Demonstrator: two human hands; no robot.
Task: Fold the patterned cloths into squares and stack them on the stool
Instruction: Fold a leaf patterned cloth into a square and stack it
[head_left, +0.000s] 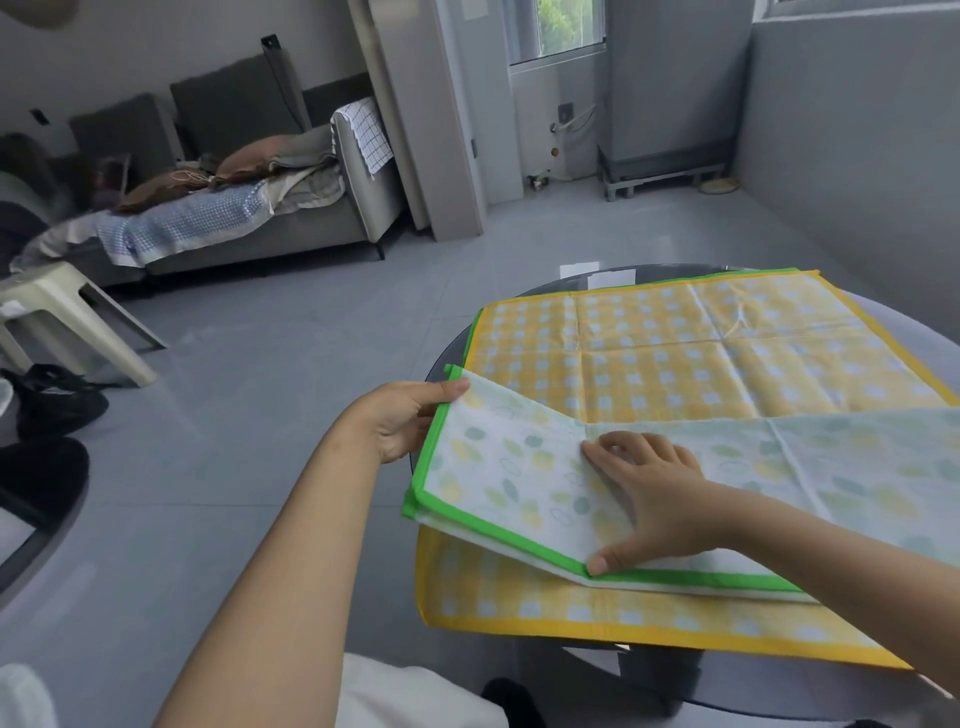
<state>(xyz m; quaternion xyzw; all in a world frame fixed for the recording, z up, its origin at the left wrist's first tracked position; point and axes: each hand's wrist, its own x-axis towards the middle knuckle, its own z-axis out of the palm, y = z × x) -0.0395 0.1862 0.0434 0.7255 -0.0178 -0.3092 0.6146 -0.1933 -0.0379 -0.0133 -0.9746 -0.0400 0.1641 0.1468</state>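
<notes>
Green-edged cloth (519, 483) is lying folded on the yellow cloth (701, 353), which is covering the round table (893, 322). Left hand (410, 415) is pinching the green cloth's corner at its 10 o'clock, thumb on top. Right hand (644, 493) is pressing on the cloth, fingers spread, thumb hooking the near edge, possibly gripping it. Stool (62, 312) is standing at 9 o'clock, well apart.
</notes>
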